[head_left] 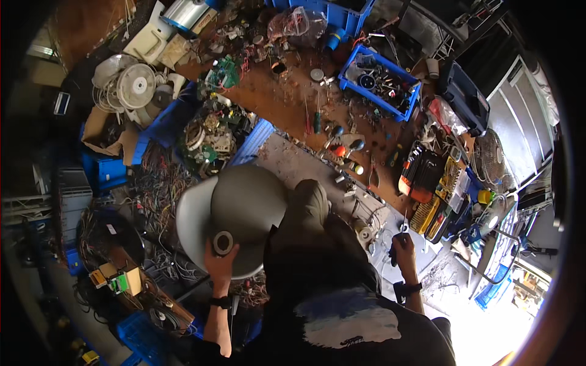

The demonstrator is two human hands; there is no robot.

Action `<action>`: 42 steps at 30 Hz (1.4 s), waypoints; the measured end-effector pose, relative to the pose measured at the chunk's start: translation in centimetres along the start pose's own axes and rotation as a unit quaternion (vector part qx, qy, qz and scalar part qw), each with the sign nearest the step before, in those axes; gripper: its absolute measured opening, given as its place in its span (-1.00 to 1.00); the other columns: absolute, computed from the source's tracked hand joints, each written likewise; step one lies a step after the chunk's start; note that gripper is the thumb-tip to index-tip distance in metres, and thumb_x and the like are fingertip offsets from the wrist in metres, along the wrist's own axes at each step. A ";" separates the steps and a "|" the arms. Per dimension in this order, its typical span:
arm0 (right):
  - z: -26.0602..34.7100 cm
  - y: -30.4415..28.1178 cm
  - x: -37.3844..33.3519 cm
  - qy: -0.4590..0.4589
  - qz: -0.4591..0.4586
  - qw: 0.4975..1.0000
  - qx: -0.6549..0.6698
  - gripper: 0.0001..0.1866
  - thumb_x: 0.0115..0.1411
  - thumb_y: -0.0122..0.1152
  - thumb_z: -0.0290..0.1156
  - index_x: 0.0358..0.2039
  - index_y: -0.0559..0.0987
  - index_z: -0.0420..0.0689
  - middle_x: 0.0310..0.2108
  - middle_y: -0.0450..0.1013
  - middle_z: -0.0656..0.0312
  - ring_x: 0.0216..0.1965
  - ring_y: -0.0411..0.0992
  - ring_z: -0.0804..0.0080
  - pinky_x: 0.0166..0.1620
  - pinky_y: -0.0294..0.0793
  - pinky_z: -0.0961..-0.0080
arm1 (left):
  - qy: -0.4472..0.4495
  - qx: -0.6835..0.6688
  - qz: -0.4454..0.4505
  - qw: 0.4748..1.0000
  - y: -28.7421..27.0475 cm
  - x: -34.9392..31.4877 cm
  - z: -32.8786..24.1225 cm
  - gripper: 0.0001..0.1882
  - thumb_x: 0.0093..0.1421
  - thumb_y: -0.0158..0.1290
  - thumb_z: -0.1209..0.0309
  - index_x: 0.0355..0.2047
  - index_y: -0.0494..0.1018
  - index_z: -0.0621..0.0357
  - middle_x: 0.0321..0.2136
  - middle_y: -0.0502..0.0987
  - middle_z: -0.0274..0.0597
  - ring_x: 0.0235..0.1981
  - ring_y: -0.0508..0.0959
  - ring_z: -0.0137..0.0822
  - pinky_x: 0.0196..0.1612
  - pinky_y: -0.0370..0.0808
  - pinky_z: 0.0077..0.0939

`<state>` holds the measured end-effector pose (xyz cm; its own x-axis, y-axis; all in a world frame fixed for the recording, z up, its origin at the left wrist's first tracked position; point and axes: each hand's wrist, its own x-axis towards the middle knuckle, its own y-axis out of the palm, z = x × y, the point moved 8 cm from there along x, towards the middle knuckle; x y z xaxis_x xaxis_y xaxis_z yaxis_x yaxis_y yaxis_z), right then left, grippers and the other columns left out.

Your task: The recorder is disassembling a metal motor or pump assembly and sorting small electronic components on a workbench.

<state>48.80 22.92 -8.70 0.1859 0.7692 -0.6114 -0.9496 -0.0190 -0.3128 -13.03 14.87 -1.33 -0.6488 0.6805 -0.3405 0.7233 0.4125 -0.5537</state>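
My left hand (pixel 218 263) is closed on a pale flat ring (pixel 223 243) with a round hole in its middle. It is over a smooth grey-white rounded shell (pixel 198 216), whose kind I cannot make out. Further right, my right hand (pixel 403 245) is wrapped round a screwdriver (pixel 405 216) with a dark handle, its thin shaft pointing away from me. The hand is above the right end of the grey board, near small loose parts. My bent knee (pixel 309 198) comes between the two hands.
Ahead, the brown work surface (pixel 268 97) is strewn with scraps. A blue crate (pixel 381 82) holds mixed parts. Tool sets (pixel 422 171) lie on the right. Heaped wires (pixel 162 192), circuit scraps (pixel 213 134) and a fan (pixel 135 86) crowd the left.
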 end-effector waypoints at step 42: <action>1.1 19.8 21.6 -0.001 -0.340 0.937 0.082 -0.72 0.41 0.25 -0.46 0.09 0.59 -0.22 -0.16 0.63 0.24 -0.18 0.53 0.53 -0.08 0.52 0.48 | 0.534 0.172 0.404 0.723 36.2 39.5 -18.0 0.01 -0.08 0.59 0.17 0.32 0.37 0.28 0.25 0.53 0.12 0.34 0.48 0.10 0.55 0.07 0.28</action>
<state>33.70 39.84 -27.35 0.7624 0.5682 -0.3096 -0.6369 0.5740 -0.5147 -8.18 67.55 -21.17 0.6375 0.7702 0.0208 0.5437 -0.4306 -0.7204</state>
